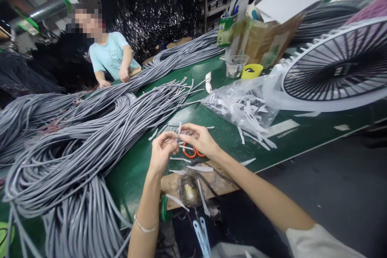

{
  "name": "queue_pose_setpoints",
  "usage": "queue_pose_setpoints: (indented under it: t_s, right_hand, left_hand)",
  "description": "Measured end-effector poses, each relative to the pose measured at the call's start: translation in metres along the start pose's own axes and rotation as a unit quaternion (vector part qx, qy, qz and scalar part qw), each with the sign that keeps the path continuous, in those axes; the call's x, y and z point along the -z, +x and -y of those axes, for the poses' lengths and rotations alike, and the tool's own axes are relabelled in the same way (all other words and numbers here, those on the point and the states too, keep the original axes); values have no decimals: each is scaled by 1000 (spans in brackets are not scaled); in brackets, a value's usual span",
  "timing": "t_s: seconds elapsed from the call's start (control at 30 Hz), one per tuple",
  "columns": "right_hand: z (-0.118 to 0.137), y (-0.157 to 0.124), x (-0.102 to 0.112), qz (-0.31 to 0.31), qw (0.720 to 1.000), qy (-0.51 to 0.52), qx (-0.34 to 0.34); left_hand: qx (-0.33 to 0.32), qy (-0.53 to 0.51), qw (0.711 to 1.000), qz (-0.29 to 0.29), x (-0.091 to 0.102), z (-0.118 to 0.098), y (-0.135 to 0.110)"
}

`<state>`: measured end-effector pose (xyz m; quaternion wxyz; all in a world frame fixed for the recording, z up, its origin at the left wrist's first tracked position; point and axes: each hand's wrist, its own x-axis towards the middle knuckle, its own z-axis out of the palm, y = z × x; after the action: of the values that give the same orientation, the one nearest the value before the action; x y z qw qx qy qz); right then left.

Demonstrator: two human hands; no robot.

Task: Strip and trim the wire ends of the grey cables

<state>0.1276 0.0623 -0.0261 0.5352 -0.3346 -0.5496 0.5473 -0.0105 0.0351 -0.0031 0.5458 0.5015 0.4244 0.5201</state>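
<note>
My left hand (163, 150) and my right hand (200, 140) meet above the green table, fingertips pinched together. Between them a thin pale piece (180, 126) sticks up; whether it is a paper strip or a cable end I cannot make out. Behind my right hand lie scissors with orange handles (190, 154), their blades mostly hidden. Narrow white strips (180, 159) are scattered around and below my hands. To the left, a large bundle of grey cables (99, 145) spreads over the table, its stripped ends pointing toward the middle.
A clear plastic bag (220, 98) holds white strips. Right of it stands a white fan (332, 68). Behind are a yellow tape roll (252, 71), a green can (226, 30) and a cardboard box (269, 42). A wooden board (169, 183) lies nearest me. Another person (113, 56) stands across the table.
</note>
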Motion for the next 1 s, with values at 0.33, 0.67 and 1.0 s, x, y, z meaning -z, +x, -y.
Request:
queue_pose_setpoints:
  t_s: [0.33,0.67,1.0]
  right_hand:
    - [-9,5,2,-31,998,-60,8]
    - [-4,4,12,-225,964,-115,79]
    - [-5,-13,-1,-158,912,-290,244]
  left_hand:
    - [-101,62,992,46,-1,2,-2]
    - [-231,195,944,-133,6,0,-4]
    - [-254,313,902,-153,3,4,-7]
